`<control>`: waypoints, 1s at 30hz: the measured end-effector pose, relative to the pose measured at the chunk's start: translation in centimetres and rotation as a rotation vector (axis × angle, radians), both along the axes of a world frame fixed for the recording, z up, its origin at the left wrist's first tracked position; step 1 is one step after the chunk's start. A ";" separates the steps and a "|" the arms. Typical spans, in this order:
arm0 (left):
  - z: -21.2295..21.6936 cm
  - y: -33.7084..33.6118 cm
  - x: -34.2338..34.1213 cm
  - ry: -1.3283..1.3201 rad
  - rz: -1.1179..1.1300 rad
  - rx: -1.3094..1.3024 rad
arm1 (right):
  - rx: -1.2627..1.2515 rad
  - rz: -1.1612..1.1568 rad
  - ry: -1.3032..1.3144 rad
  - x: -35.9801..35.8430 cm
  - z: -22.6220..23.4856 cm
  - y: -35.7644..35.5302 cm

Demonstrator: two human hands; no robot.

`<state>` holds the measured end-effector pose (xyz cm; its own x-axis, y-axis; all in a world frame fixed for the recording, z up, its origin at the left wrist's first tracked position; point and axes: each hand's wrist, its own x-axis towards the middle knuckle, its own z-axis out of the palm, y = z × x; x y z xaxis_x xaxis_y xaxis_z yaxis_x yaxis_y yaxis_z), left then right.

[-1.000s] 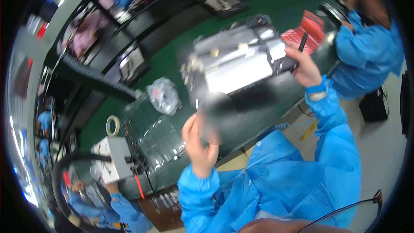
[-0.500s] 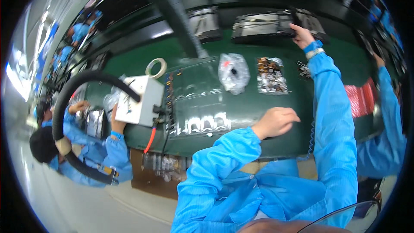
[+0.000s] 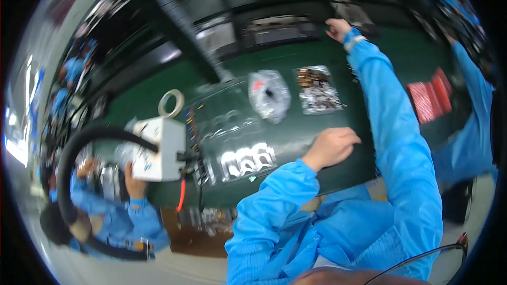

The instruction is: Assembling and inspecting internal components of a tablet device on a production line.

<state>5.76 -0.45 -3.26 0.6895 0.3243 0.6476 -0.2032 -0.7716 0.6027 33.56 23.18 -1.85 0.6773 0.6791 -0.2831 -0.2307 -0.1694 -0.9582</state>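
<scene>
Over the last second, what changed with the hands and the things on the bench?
The right hand let go of the dark pen-like tool and now reaches far across the bench, empty. The left hand dropped onto the green mat. The clear bag and tape roll stayed put.

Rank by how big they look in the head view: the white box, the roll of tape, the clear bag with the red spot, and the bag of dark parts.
1. white box, though it sits nearer the camera
2. clear bag and bag of dark parts, too alike to rank
3. roll of tape
</scene>
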 end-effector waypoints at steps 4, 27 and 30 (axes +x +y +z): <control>0.6 0.1 0.2 0.039 -0.031 0.013 | 0.215 -0.335 0.168 4.2 1.3 -4.2; 0.5 -0.1 0.0 0.090 0.002 -0.032 | 0.197 -0.203 0.329 7.9 -0.4 -3.1; 0.4 -0.2 -0.1 0.051 0.098 -0.198 | 0.128 -0.204 0.620 3.7 4.7 -8.5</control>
